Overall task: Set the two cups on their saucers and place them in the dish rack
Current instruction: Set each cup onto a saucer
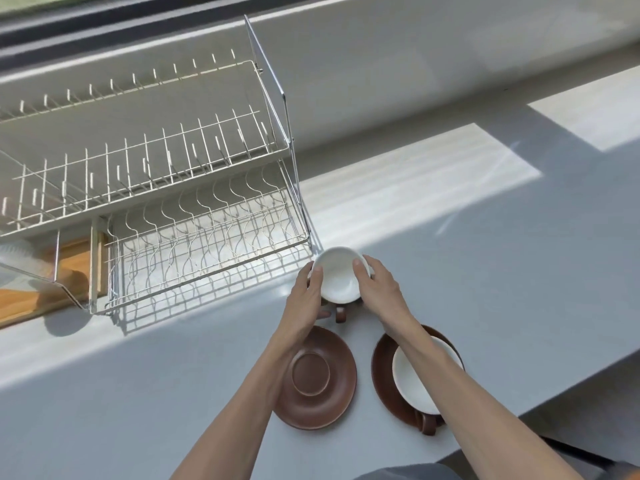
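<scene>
A brown cup with a white inside (338,277) is held between both hands just right of the dish rack's front corner, its handle pointing toward me. My left hand (306,294) grips its left side and my right hand (379,287) its right side. Below it an empty brown saucer (317,377) lies on the counter. To its right a second cup (420,375) sits on the other brown saucer (382,372), partly hidden by my right forearm. The two-tier wire dish rack (194,237) stands at the left with both tiers bare.
A wooden board (74,261) and a clear plastic tray (31,275) lie under the rack's left end. The grey counter (485,289) ends in an edge at the lower right. A window sill runs along the back.
</scene>
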